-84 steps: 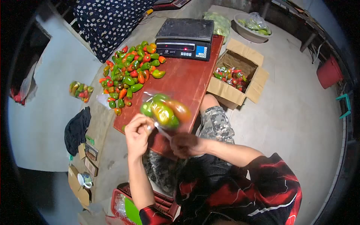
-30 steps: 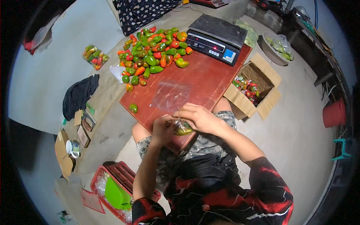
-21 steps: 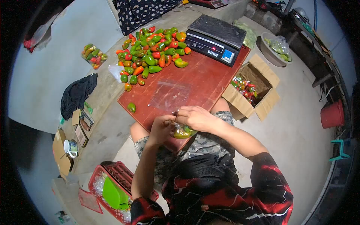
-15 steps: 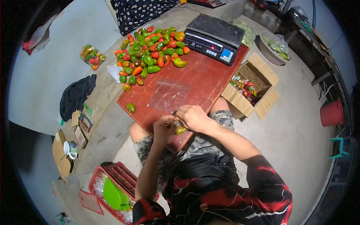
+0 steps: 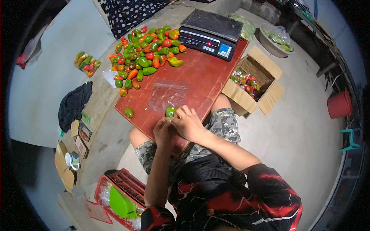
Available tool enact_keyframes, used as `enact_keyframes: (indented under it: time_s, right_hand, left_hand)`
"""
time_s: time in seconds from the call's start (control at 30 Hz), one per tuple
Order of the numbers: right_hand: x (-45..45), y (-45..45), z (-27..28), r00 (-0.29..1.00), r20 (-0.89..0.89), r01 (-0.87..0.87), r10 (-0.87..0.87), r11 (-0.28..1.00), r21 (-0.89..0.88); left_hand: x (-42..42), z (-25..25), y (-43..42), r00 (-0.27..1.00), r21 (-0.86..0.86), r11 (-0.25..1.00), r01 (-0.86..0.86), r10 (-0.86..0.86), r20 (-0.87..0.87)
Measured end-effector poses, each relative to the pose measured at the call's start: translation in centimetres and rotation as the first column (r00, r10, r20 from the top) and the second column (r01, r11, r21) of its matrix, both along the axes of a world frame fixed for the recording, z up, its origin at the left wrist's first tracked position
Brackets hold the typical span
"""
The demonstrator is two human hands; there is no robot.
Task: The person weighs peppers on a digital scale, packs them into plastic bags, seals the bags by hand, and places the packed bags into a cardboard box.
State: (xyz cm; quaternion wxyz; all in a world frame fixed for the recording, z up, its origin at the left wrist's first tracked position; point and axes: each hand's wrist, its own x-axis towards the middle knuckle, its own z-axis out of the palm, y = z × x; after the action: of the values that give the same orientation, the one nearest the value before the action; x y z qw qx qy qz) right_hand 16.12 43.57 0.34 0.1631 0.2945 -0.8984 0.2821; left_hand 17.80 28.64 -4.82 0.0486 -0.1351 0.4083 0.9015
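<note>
My left hand (image 5: 163, 130) and my right hand (image 5: 187, 123) meet near the front edge of the red table (image 5: 208, 73). Both have their fingers pinched together at a small clear plastic bag, mostly covered by the hands. A green pepper (image 5: 170, 111) shows just beyond the fingertips, seemingly inside that bag. Flat on the table past it lies a clear zip bag (image 5: 167, 92). One loose green pepper (image 5: 128, 112) rests to the left. Farther back is a big pile of red, green and orange peppers (image 5: 144, 57).
A black digital scale (image 5: 212, 29) stands at the table's back right. Beside the table, a cardboard box (image 5: 266, 63) holds bagged peppers. A red basket (image 5: 125, 200) with a green scoop (image 5: 120, 202) sits at lower left. A mug (image 5: 72, 161) stands on the left ledge.
The bag in my hands has turned: a yellowish pepper showed below my fingers, and now a green one shows beyond them. The whole view has shifted slightly.
</note>
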Motion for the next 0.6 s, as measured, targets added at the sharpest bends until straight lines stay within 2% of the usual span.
enact_keyframes:
  time_s: [0.13,0.3,0.4,0.47,0.6]
  right_hand:
    - [0.1,0.0,-1.1,0.999,0.031,0.012,-0.011,1.000,-0.014]
    - [0.7,-0.2,-1.5,0.999,0.028,0.023,-0.017,0.973,-0.230]
    - [0.9,-0.1,-1.6,0.998,0.062,0.017,0.002,0.956,-0.294]
    - [0.6,0.1,-1.6,0.996,0.090,0.012,0.019,0.943,-0.333]
    - [0.2,0.4,-2.2,0.987,0.126,-0.039,0.103,0.901,-0.432]
  left_hand:
    - [0.1,-0.4,0.3,1.000,-0.029,0.999,-0.017,0.017,0.016]
    - [0.4,-0.2,-0.2,0.999,-0.069,0.997,0.039,-0.039,-0.003]
    - [0.5,0.1,-0.4,0.998,-0.149,0.987,0.060,-0.061,0.003]
    - [0.1,-0.6,-1.1,0.989,-0.298,0.944,0.144,-0.150,0.002]
    - [0.1,0.1,-1.7,0.977,-0.388,0.900,0.198,-0.214,0.003]
